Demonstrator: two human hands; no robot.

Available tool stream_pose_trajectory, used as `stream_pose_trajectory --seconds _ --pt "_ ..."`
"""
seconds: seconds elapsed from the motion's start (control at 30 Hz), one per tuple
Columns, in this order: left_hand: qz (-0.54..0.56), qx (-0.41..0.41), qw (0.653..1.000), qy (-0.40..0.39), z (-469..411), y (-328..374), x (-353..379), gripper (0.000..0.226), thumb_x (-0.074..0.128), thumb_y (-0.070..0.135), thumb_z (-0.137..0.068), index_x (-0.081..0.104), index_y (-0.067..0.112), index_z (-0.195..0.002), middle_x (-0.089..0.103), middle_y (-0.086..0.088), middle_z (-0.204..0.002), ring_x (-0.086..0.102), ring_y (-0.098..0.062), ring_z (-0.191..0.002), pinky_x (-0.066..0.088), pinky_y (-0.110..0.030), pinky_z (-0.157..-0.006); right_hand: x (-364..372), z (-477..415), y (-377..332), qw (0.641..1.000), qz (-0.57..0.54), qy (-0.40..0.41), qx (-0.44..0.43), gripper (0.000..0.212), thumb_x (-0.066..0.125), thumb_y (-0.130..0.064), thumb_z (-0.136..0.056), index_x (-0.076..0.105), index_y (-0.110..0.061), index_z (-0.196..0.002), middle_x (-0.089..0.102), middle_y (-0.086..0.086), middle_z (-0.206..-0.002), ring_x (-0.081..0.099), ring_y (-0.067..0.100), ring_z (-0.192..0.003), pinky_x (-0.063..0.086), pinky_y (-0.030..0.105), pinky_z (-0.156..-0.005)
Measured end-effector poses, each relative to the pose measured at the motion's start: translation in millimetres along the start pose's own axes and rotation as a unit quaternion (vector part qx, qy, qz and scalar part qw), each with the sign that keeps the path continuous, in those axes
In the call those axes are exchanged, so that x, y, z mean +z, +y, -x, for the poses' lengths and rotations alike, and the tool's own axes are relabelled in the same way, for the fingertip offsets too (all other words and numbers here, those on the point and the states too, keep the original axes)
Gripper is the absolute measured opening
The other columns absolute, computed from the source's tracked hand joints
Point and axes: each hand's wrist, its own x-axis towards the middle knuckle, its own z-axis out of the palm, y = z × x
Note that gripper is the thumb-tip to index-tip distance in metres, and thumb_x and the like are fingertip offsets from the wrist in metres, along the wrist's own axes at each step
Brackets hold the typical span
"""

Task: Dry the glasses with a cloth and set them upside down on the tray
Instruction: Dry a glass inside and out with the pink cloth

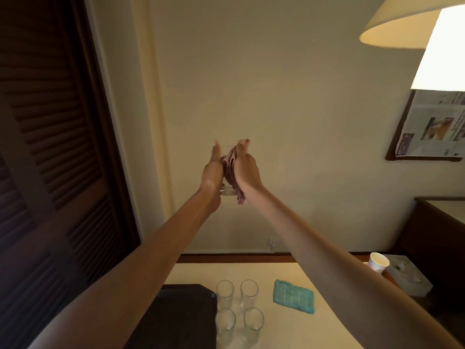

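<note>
Raised at arm's length in front of the wall, the glass point(227, 191) sits well above the table point(251, 270), its base toward the camera and its rim tilted away. The left hand point(212, 172) clasps its left side, thumb straight along the wall; the fingers round the far side are hidden. The right hand point(247, 170) is bunched on the pink cloth point(232, 170) and presses it against the glass's right side, a tail of cloth hanging below the base.

The main risk, as I judge it, is a slip. A wet glass is held from one side only, and a hard rub from the right could twist it out of the left hand's grip. From this height it would likely break. Directly below stand four glasses point(224, 292), upright, close together and just beside the dark tray point(181, 313), so a fall could hit them too. The trailing cloth could also snag a rim when the glass comes down. A teal cloth point(293, 295) lies to their right, and a cup point(378, 263) stands farther off.
</note>
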Motion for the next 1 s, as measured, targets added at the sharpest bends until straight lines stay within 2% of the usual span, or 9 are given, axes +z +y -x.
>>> stream_pose_trajectory --seconds 0.13,0.23,0.3,0.43,0.5,0.6,0.7,0.83,1.0 --pt "-0.066 0.006 0.997 0.04 -2.7 -1.1 -0.3 0.046 0.058 0.056 -0.099 0.075 0.015 -0.11 0.077 -0.003 -0.092 0.074 -0.019 -0.087 0.055 -0.03 -0.07 4.4 -5.6 16.6 0.984 -0.118 -0.041 0.126 0.072 0.029 -0.074 -0.091 0.073 -0.018 -0.1 0.075 0.015 -0.099 0.073 0.031 -0.091 0.057 0.051 -0.091" --pt "-0.061 0.021 0.995 0.072 -10.4 -7.1 -7.8 0.057 0.07 0.056 -0.092 0.067 0.009 -0.124 0.073 -0.004 -0.112 0.069 -0.021 -0.105 0.053 -0.032 -0.084 0.5 10.5 35.8 0.952 -0.197 -0.093 0.213 0.077 0.03 -0.073 -0.095 0.069 -0.01 -0.116 0.074 0.019 -0.105 0.073 0.032 -0.094 0.058 0.047 -0.088" --pt "-0.071 0.04 0.994 0.073 -13.6 -7.9 -8.5 0.059 0.072 0.056 -0.09 0.063 0.007 -0.121 0.067 0.001 -0.116 0.062 -0.018 -0.111 0.048 -0.026 -0.086 -3.0 18.0 47.5 0.935 -0.235 -0.101 0.245 0.075 0.026 -0.069 -0.098 0.067 -0.007 -0.108 0.075 0.017 -0.094 0.071 0.03 -0.09 0.056 0.041 -0.082" --pt "-0.093 0.065 0.993 0.046 -17.7 -14.6 -10.5 0.036 0.076 0.051 -0.089 0.056 0.021 -0.083 0.053 0.005 -0.079 0.049 -0.015 -0.075 0.043 -0.032 -0.077 -10.6 26.5 58.2 0.914 -0.276 -0.114 0.276 0.076 0.019 -0.069 -0.099 0.061 -0.006 -0.103 0.069 0.019 -0.1 0.063 0.034 -0.1 0.042 0.049 -0.11" --pt "-0.091 0.051 0.994 0.025 -16.9 -16.0 -16.6 0.037 0.081 0.051 -0.085 0.059 0.022 -0.09 0.065 0.005 -0.083 0.054 -0.013 -0.073 0.046 -0.031 -0.073 -12.8 27.1 62.0 0.912 -0.282 -0.113 0.276 0.077 0.016 -0.067 -0.101 0.058 -0.004 -0.115 0.067 0.022 -0.108 0.064 0.035 -0.1 0.04 0.049 -0.112" --pt "-0.128 0.019 0.991 -0.018 -17.9 -16.5 -32.1 0.07 0.086 0.053 -0.077 0.047 0.023 -0.127 0.069 -0.003 -0.118 0.065 -0.013 -0.095 0.055 -0.032 -0.074 -16.8 28.9 66.1 0.907 -0.313 -0.091 0.265 0.071 0.021 -0.063 -0.102 0.055 -0.002 -0.114 0.066 0.022 -0.095 0.066 0.031 -0.084 0.05 0.044 -0.096" --pt "-0.212 0.03 0.972 -0.099 -22.0 -17.8 -48.5 0.067 0.079 0.053 -0.084 0.046 0.025 -0.136 0.066 -0.006 -0.112 0.067 -0.017 -0.089 0.058 -0.033 -0.076 -18.1 26.2 74.3 0.928 -0.262 -0.037 0.261 0.065 0.033 -0.059 -0.101 0.06 -0.001 -0.112 0.064 0.015 -0.071 0.063 0.024 -0.06 0.05 0.033 -0.067" --pt "-0.329 0.062 0.929 -0.16 -25.5 -30.6 -58.9 0.059 0.06 0.065 -0.093 0.058 0.008 -0.107 0.056 -0.004 -0.081 0.054 -0.017 -0.067 0.046 -0.032 -0.063 -14.7 31.0 78.9 0.975 -0.129 0.075 0.167 0.057 0.034 -0.053 -0.1 0.067 -0.007 -0.096 0.068 0.012 -0.073 0.064 0.022 -0.061 0.051 0.031 -0.06" --pt "-0.221 -0.072 0.968 -0.097 -22.1 -44.3 -52.2 0.054 0.036 0.058 -0.104 0.057 0.009 -0.093 0.05 -0.004 -0.073 0.042 -0.015 -0.051 0.035 -0.03 -0.054 -11.1 44.2 89.5 0.99 0.009 0.094 -0.108 0.048 0.037 -0.045 -0.106 0.057 -0.003 -0.094 0.063 0.006 -0.067 0.06 0.008 -0.052 0.048 0.022 -0.049"
